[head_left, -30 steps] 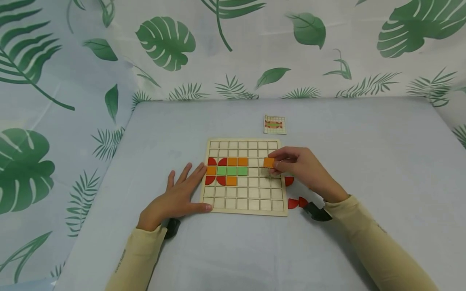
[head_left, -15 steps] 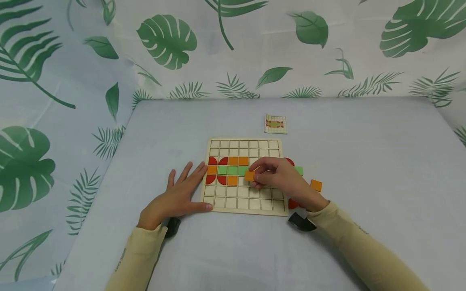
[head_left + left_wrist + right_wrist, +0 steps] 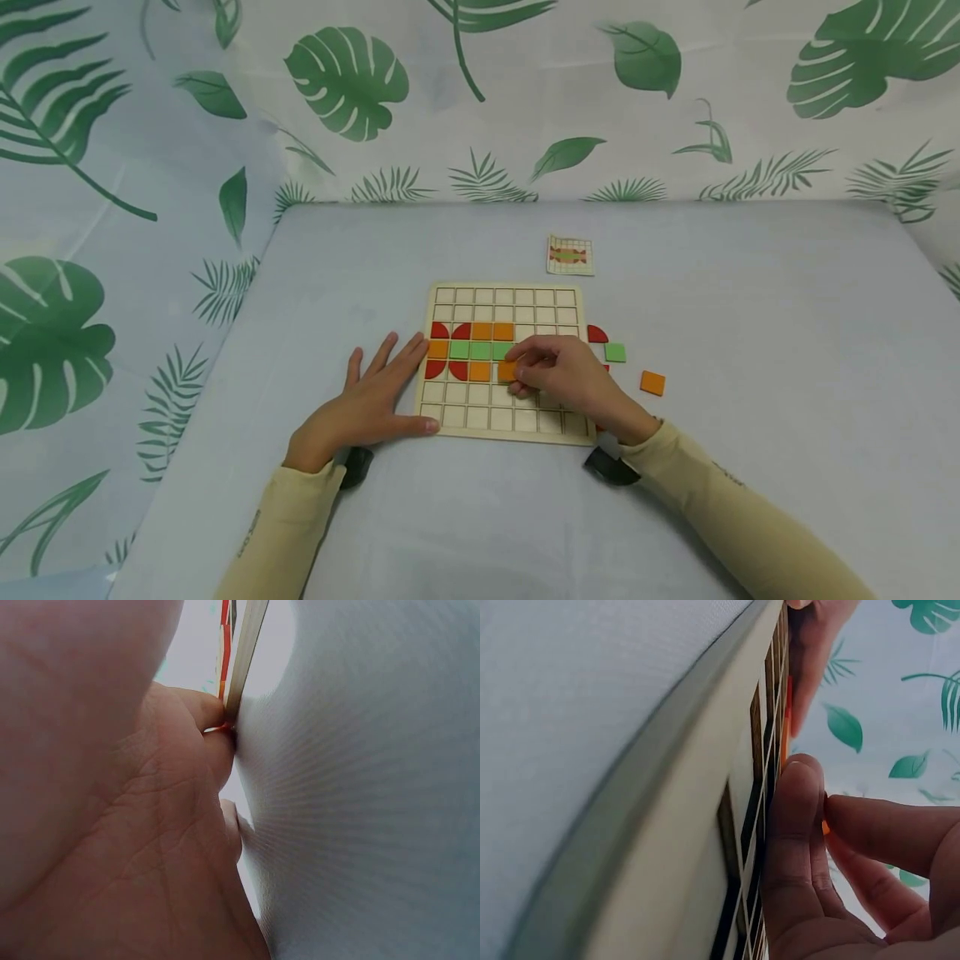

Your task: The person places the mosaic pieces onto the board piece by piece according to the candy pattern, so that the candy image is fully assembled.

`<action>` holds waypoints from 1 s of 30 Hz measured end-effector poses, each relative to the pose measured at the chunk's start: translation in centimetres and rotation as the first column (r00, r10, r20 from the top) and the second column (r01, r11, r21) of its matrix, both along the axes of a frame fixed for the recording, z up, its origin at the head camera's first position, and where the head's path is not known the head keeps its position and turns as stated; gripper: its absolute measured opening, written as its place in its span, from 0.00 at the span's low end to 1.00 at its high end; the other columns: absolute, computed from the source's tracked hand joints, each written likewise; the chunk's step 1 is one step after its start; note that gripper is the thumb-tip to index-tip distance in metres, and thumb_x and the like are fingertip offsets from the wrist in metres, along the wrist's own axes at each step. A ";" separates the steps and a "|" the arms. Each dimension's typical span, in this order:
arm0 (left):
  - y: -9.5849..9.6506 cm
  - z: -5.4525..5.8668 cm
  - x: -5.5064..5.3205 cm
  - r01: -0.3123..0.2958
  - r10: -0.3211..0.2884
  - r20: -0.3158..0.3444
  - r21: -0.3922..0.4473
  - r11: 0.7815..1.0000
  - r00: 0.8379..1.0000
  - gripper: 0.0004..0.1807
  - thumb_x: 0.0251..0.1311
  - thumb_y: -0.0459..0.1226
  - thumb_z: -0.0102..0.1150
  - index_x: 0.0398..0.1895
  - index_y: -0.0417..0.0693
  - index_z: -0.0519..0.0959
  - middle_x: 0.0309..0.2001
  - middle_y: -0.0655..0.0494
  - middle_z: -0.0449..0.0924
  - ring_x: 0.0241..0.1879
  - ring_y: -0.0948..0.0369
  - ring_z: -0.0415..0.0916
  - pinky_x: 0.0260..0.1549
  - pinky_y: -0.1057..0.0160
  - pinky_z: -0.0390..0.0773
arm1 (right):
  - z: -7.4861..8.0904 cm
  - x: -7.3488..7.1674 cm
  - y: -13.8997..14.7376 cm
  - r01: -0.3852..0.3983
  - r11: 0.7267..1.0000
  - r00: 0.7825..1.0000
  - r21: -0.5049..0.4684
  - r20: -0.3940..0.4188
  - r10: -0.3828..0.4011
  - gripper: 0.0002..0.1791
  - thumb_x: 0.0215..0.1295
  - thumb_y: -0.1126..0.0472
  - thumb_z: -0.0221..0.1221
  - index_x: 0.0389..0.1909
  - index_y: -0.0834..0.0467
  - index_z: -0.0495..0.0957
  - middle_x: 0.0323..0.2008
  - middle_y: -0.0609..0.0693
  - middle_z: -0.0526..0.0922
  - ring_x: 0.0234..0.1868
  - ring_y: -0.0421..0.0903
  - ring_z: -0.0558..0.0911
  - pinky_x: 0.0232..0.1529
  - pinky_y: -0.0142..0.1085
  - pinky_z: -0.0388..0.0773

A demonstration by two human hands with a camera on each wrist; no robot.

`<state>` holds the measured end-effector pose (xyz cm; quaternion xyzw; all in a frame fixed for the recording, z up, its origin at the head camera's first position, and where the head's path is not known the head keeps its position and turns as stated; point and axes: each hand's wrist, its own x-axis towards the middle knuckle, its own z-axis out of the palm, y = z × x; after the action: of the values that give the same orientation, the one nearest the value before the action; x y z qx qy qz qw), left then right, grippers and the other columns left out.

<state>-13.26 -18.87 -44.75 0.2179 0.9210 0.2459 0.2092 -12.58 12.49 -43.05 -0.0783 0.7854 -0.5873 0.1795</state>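
Observation:
A pale wooden grid board (image 3: 480, 417) lies on the table, with red quarter-round, orange and green square tiles set in its left half. My right hand (image 3: 566, 375) pinches an orange square tile (image 3: 507, 372) between thumb and fingers, over the cell right of the lower orange tile (image 3: 480, 372). In the right wrist view only a sliver of the orange tile (image 3: 826, 827) shows between the fingertips. My left hand (image 3: 363, 408) lies with spread, straight fingers against the board's left edge. The left wrist view shows its fingers touching the board's side (image 3: 246, 664).
Right of the board lie a red quarter-round tile (image 3: 597, 334), a green square tile (image 3: 615, 352) and an orange square tile (image 3: 652, 383). More red pieces are partly hidden by my right hand. A small pattern card (image 3: 570, 256) lies behind the board.
My right hand has carried the orange tile leftward and toward me, from the board's right side to the row below the green tiles. The left hand keeps its place.

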 end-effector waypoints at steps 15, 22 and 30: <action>-0.1 -0.1 0.0 0.010 -0.010 -0.007 0.001 1.000 1.000 0.63 0.62 0.60 0.73 0.89 0.48 0.47 0.88 0.52 0.40 0.85 0.45 0.26 0.74 0.31 0.21 | 0.0 0.1 -0.1 -0.009 1.000 1.000 0.011 0.003 0.009 0.14 0.77 0.71 0.59 0.59 0.71 0.82 0.39 0.57 0.90 0.39 0.51 0.91 0.53 0.41 0.85; -0.1 -0.2 0.0 0.012 -0.012 -0.008 0.005 1.000 1.000 0.63 0.62 0.61 0.73 0.89 0.49 0.47 0.88 0.53 0.40 0.85 0.46 0.26 0.74 0.31 0.20 | 0.0 0.1 -0.2 0.009 1.000 1.000 0.015 0.007 -0.009 0.13 0.78 0.69 0.59 0.57 0.70 0.82 0.39 0.57 0.90 0.39 0.51 0.91 0.50 0.40 0.86; -0.1 -0.1 0.0 0.009 -0.009 -0.008 -0.005 1.000 1.000 0.63 0.61 0.61 0.73 0.89 0.50 0.46 0.88 0.54 0.40 0.85 0.46 0.25 0.74 0.32 0.21 | -0.2 0.1 -0.2 0.008 1.000 1.000 0.004 0.005 -0.008 0.08 0.78 0.70 0.59 0.50 0.70 0.83 0.38 0.58 0.89 0.39 0.51 0.90 0.46 0.39 0.87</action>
<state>-13.27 -18.95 -44.90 0.2226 0.9215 0.2416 0.2070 -12.45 12.31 -43.25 -0.0732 0.7862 -0.5868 0.1793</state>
